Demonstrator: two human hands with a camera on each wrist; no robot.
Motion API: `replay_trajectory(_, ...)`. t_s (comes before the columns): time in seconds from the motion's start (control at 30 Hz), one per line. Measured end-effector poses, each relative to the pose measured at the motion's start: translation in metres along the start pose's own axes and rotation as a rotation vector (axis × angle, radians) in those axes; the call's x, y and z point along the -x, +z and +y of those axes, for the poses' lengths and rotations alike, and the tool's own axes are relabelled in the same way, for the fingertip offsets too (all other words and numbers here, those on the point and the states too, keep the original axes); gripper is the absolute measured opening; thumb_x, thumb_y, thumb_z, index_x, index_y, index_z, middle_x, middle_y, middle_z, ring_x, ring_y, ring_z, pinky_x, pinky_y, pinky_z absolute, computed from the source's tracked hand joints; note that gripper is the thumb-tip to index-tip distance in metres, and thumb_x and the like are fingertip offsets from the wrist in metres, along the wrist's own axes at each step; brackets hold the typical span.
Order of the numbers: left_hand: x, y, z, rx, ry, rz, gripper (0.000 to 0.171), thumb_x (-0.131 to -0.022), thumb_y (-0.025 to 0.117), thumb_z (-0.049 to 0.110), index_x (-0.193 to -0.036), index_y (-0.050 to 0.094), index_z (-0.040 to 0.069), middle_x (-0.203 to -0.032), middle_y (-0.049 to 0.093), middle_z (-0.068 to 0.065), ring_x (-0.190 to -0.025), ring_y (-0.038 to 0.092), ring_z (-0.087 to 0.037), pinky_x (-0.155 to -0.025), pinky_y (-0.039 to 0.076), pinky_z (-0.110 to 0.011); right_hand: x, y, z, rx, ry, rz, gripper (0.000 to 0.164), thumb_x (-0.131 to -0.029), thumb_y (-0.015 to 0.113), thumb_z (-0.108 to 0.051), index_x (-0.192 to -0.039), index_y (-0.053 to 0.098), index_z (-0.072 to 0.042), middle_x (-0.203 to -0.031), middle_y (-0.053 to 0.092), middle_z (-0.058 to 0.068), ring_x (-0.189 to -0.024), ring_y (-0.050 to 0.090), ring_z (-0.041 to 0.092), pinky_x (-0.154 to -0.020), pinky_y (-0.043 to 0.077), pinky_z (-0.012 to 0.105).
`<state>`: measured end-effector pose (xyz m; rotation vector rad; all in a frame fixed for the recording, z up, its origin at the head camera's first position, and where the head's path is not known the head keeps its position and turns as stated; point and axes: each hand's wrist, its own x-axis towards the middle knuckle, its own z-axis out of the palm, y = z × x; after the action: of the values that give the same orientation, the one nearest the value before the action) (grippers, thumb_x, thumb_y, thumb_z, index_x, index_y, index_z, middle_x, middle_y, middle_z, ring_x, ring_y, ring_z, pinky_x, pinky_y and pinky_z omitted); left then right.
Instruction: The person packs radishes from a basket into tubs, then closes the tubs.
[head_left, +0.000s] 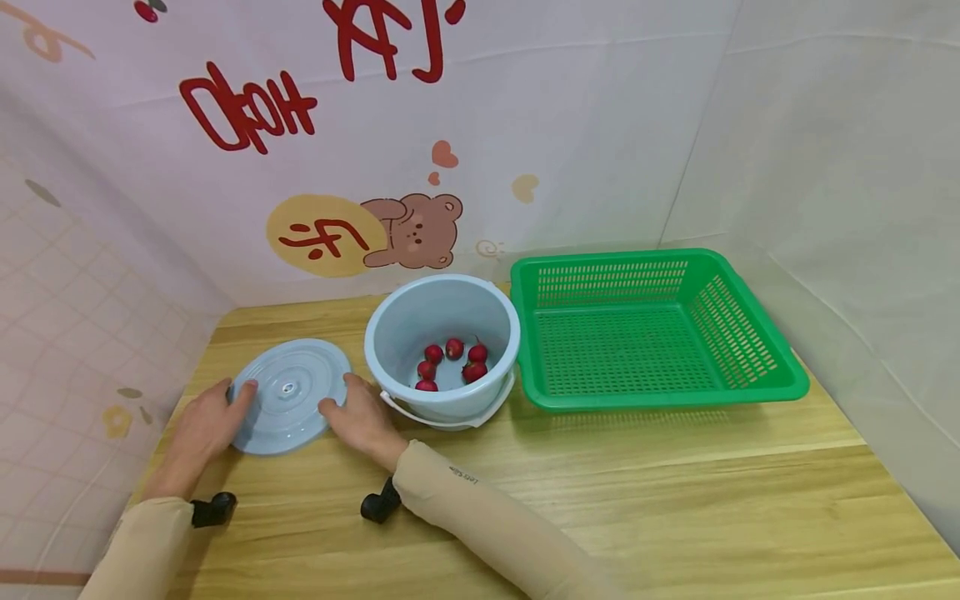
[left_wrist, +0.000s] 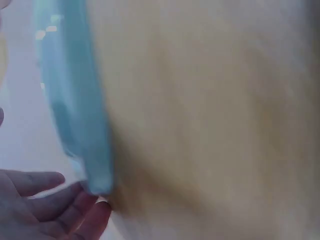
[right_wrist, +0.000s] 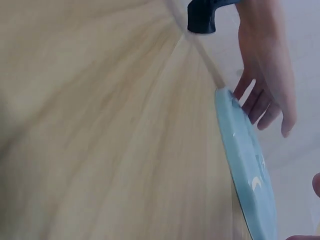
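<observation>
A round light-blue lid (head_left: 288,387) lies on the left part of the table. My left hand (head_left: 204,423) is at its left rim, fingers touching the edge and thumb raised over the top in the right wrist view. On the opposite side, my right hand (head_left: 363,421) is at the right rim, its thumb over the lid's edge; the right wrist view catches only bits of its fingers (right_wrist: 316,185). Beside the right hand stands a light-blue bucket (head_left: 442,408), uncovered, its white handle hanging down in front. Several small red radishes (head_left: 476,372) lie on the bucket's bottom.
To the right of the bucket, close against it, is a green slotted plastic basket (head_left: 630,350) with nothing in it. A printed cloth (head_left: 585,125) hangs behind and at the sides of the wooden table (head_left: 675,500).
</observation>
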<state>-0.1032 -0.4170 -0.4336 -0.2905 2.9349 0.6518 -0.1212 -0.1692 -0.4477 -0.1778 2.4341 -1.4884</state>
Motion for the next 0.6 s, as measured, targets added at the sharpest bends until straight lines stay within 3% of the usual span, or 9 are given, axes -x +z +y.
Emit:
replay_trajectory(0.17,0.003,-0.007,0.003,0.142,-0.082,-0.032,0.086,-0.109,0.020,0.053,-0.150,0.028,-0.022,-0.150,0.030,-0.047,-0.135,0.032,-0.065,-0.107,0.033,-0.072,0.000,0.001,0.000,-0.253,0.046,0.003,0.058,-0.096,0.067,-0.024,-0.149,0.053,-0.004,-0.143,0.062,0.007,-0.132,0.056,0.015,-0.110,0.044,0.030)
replay_trajectory(0.3,0.008,-0.011,0.001,0.225,-0.134,-0.017,0.082,-0.109,0.021,0.051,-0.151,0.030,-0.019,-0.153,0.029,-0.044,-0.139,0.030,-0.063,-0.110,0.031,-0.071,0.000,0.001,0.002,-0.462,0.048,-0.013,0.050,-0.097,0.066,-0.016,-0.144,0.055,-0.001,-0.129,0.068,0.011,-0.117,0.065,0.016,-0.100,0.052,0.031)
replay_trajectory(0.37,0.010,-0.013,0.000,0.269,-0.167,-0.007,0.082,-0.109,0.022,0.051,-0.152,0.028,-0.019,-0.154,0.027,-0.044,-0.141,0.027,-0.062,-0.112,0.030,-0.070,0.000,0.002,0.003,-0.458,0.023,0.000,0.049,-0.097,0.067,-0.014,-0.143,0.057,0.000,-0.124,0.070,0.010,-0.110,0.067,0.013,-0.092,0.054,0.027)
replay_trajectory(0.43,0.012,-0.014,-0.001,0.296,-0.190,0.019,0.080,-0.109,0.024,0.049,-0.150,0.030,-0.020,-0.154,0.028,-0.044,-0.142,0.027,-0.061,-0.113,0.030,-0.069,0.001,0.003,0.003,-0.385,-0.042,0.023,0.041,-0.095,0.069,-0.010,-0.135,0.064,0.001,-0.114,0.073,0.011,-0.096,0.067,0.010,-0.082,0.053,0.023)
replay_trajectory(0.6,0.018,-0.020,-0.006,0.337,-0.264,0.085,0.075,-0.109,0.029,0.045,-0.149,0.036,-0.018,-0.154,0.030,-0.041,-0.144,0.027,-0.058,-0.115,0.029,-0.067,0.012,0.009,-0.001,-0.200,-0.163,0.082,0.040,-0.095,0.069,-0.009,-0.135,0.067,-0.001,-0.120,0.062,0.005,-0.087,0.055,0.000,-0.078,0.046,0.015)
